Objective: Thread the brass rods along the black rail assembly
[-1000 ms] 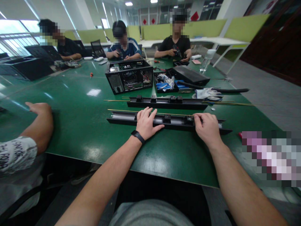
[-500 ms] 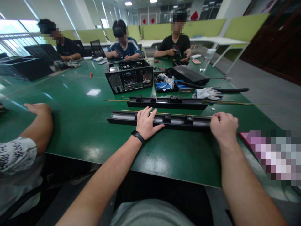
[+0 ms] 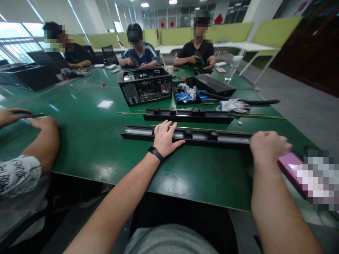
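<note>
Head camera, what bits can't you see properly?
- Head view: the rail's right end, hidden under the right hand.
- Head view: whether that hand grips the thin rod; its fingers curl away.
- Head view: the pink thing, mostly pixelated beside the hand.

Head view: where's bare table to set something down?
Bare table left of the near rail, up to the neighbour's arm, and along the front edge, from left hand to right hand. Crowded behind: far rail, computer case, gloves; pink item at far right.
</note>
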The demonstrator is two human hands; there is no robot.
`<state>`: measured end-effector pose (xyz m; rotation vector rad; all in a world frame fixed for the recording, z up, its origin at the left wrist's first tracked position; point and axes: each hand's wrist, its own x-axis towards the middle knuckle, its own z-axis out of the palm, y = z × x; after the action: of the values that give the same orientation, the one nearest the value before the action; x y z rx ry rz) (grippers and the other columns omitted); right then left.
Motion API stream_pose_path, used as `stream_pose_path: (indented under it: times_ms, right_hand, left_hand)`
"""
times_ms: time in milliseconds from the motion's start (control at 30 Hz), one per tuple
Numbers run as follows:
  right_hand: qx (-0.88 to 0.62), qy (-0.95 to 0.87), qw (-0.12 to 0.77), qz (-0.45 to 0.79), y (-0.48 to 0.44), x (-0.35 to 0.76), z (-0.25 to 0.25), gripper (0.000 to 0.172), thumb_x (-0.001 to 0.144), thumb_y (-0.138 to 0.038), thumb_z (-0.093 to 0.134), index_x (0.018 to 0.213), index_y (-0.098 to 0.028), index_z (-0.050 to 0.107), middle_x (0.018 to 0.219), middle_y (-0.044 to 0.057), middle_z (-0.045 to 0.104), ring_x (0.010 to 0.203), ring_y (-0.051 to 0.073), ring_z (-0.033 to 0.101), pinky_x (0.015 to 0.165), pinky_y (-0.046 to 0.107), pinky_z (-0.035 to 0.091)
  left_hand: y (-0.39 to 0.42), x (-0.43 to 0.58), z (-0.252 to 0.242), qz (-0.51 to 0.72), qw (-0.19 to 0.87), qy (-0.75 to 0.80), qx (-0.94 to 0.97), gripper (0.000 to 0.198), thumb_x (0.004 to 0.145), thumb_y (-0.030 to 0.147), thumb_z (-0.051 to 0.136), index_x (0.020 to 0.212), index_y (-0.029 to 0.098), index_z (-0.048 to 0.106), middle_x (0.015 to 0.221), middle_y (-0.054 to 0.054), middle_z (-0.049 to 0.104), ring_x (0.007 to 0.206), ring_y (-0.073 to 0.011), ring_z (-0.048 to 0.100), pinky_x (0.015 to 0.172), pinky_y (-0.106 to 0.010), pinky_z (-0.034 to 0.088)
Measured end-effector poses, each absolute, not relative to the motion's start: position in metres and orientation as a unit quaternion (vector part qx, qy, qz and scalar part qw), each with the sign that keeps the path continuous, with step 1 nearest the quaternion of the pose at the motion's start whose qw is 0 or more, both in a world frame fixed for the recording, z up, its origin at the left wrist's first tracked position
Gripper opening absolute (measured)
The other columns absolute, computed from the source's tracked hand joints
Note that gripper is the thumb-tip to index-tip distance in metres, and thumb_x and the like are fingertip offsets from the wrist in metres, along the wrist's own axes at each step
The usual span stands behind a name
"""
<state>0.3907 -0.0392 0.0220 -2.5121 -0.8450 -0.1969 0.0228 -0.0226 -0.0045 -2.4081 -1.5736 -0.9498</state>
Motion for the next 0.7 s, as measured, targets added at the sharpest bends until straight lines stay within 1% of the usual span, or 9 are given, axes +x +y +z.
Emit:
stream_pose_path:
  times_ms: [100, 267, 367, 467, 700]
  right_hand:
    - [-0.917, -0.302, 0.249, -0.072, -0.0389, 0.3892, 0.0223, 0.060, 0.100, -0.033, 0.038, 0.137, -0.002, 0.073, 0.138, 0.032, 0.063, 0.130, 0.043, 0.055, 0.108, 0.054, 0.040]
    - [-0.917, -0.278, 0.278, -0.068, -0.0374, 0.3915, 0.0194, 0.057, 0.101, -0.034, 0.040, 0.138, -0.005, 0.072, 0.139, 0.033, 0.060, 0.129, 0.042, 0.053, 0.104, 0.054, 0.040]
    - [-0.917, -0.277, 0.280, -0.062, -0.0362, 0.3947, 0.0172, 0.057, 0.101, -0.033, 0.039, 0.137, -0.003, 0.071, 0.136, 0.035, 0.059, 0.127, 0.041, 0.052, 0.104, 0.054, 0.038]
    - [-0.913, -0.274, 0.296, -0.061, -0.0355, 0.3964, 0.0160, 0.057, 0.101, -0.033, 0.038, 0.136, -0.002, 0.071, 0.139, 0.036, 0.058, 0.128, 0.043, 0.051, 0.104, 0.056, 0.036]
    - [-0.917, -0.267, 0.290, -0.062, -0.0348, 0.3970, 0.0129, 0.055, 0.102, -0.033, 0.039, 0.138, -0.006, 0.070, 0.141, 0.033, 0.058, 0.131, 0.042, 0.052, 0.106, 0.054, 0.037]
  left_hand:
    - [-0.0223, 0.0220, -0.0050, -0.315, 0.056, -0.517, -0.794, 0.081, 0.085, 0.060, 0.087, 0.151, 0.020, 0.062, 0.157, -0.018, 0.060, 0.155, -0.0382, 0.046, 0.130, -0.054, 0.030]
    - [-0.0227, 0.0209, -0.0054, -0.317, 0.055, -0.517, -0.793, 0.082, 0.085, 0.060, 0.087, 0.150, 0.019, 0.062, 0.157, -0.019, 0.060, 0.155, -0.0382, 0.046, 0.130, -0.054, 0.030]
    - [-0.0231, 0.0203, -0.0056, -0.317, 0.056, -0.517, -0.793, 0.082, 0.085, 0.060, 0.087, 0.150, 0.018, 0.062, 0.157, -0.018, 0.060, 0.155, -0.0377, 0.046, 0.130, -0.054, 0.030]
    - [-0.0234, 0.0197, -0.0056, -0.317, 0.057, -0.517, -0.793, 0.082, 0.085, 0.060, 0.087, 0.150, 0.018, 0.062, 0.157, -0.018, 0.060, 0.155, -0.0376, 0.046, 0.130, -0.054, 0.030]
    - [-0.0234, 0.0194, -0.0051, -0.318, 0.054, -0.517, -0.793, 0.081, 0.085, 0.060, 0.087, 0.150, 0.019, 0.062, 0.157, -0.018, 0.061, 0.155, -0.0378, 0.046, 0.130, -0.054, 0.030]
